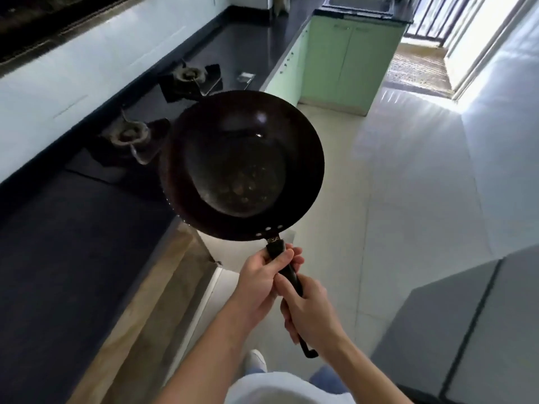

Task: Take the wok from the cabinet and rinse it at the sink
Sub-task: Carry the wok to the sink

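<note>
Dark steel wok [242, 167] held out in front of me, bowl facing up, above the floor [393, 185] and just right of the counter [73, 228] edge, free of any cupboard. My left hand [262, 275] wraps the handle [288, 272] close to the bowl. My right hand [309, 313] grips it lower down, near the hooked end. Both are closed round the handle. Brownish specks mark the bottom of the bowl.

On the left, the black counter carries two burners [189, 75], and the wok's rim overlaps the near one in view. At the far end, above the green cabinet [350, 59], is what I take to be the sink [358, 4], well apart from the wok.

I judge the step in hand to be the carry to that basin. To do it well, I would keep both grips firm and the bowl clear of the counter edge and burners. I would walk straight along the counter and lower the wok in rather than swing it.
</note>
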Action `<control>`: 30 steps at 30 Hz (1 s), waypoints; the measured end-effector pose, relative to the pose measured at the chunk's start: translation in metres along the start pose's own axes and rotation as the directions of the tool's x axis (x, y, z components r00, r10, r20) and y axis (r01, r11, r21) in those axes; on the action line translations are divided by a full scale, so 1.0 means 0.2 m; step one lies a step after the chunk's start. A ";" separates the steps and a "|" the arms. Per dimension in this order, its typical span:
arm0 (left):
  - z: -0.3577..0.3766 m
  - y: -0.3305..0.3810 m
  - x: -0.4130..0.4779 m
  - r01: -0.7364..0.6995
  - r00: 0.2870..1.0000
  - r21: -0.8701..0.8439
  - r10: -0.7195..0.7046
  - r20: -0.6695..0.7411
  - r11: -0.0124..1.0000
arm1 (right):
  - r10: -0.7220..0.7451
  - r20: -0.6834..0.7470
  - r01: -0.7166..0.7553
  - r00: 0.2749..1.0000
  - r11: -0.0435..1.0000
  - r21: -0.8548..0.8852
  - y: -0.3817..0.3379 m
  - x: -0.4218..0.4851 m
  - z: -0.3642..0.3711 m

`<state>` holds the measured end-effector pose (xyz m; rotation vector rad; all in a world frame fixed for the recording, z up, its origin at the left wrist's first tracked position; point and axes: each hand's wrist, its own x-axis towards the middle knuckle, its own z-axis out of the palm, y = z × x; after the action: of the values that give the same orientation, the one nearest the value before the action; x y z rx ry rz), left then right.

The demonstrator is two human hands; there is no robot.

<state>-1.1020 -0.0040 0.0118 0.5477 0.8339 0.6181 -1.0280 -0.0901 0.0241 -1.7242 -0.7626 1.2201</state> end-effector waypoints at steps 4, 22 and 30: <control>0.05 0.01 0.10 0.075 0.992 0.068 -0.081 0.096 0.995 | 0.026 -0.110 -0.020 0.994 0.998 0.062 -0.01 0.04 -0.03; 0.74 -0.05 0.88 0.179 0.959 0.280 -0.231 0.164 0.943 | 0.053 -0.293 0.004 0.955 0.982 0.189 -0.01 0.64 -0.74; 1.27 -0.09 1.29 0.170 0.963 0.271 -0.217 0.157 0.948 | 0.029 -0.287 0.021 0.957 0.985 0.169 -0.13 0.99 -1.32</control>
<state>-0.7575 0.1110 0.0114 0.7356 0.7839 0.2736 -0.7125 0.0095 0.0048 -1.7120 -0.4658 0.9759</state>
